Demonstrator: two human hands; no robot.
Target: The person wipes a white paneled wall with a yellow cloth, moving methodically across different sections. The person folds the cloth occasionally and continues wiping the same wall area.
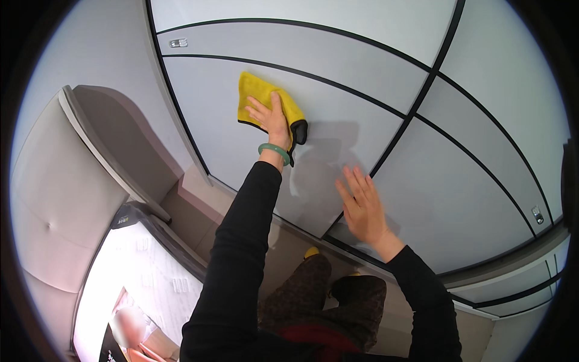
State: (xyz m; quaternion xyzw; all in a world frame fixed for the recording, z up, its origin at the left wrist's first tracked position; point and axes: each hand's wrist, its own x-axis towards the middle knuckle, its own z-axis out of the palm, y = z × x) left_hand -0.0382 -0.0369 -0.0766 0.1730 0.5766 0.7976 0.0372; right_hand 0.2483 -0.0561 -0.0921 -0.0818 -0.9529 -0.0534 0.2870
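Observation:
My left hand [271, 118], with a green bangle [274, 153] at its wrist, lies flat on a yellow cloth [253, 86] with black edging. It presses the cloth against a pale grey sliding wardrobe door [203, 99]. One corner of the cloth folds over beside the thumb, showing a dark grey underside. My right hand [364, 208] holds nothing. Its palm faces the wardrobe, near the black vertical strip [389, 149] where two door panels meet; whether it touches the surface I cannot tell.
A recessed metal handle [178, 43] sits at upper left, another handle [537, 215] at far right. On the left stand a padded headboard [59, 181] and a white mattress [154, 253] with dark edging. Below are the floor track [298, 228] and my yellow-tipped footwear [311, 252].

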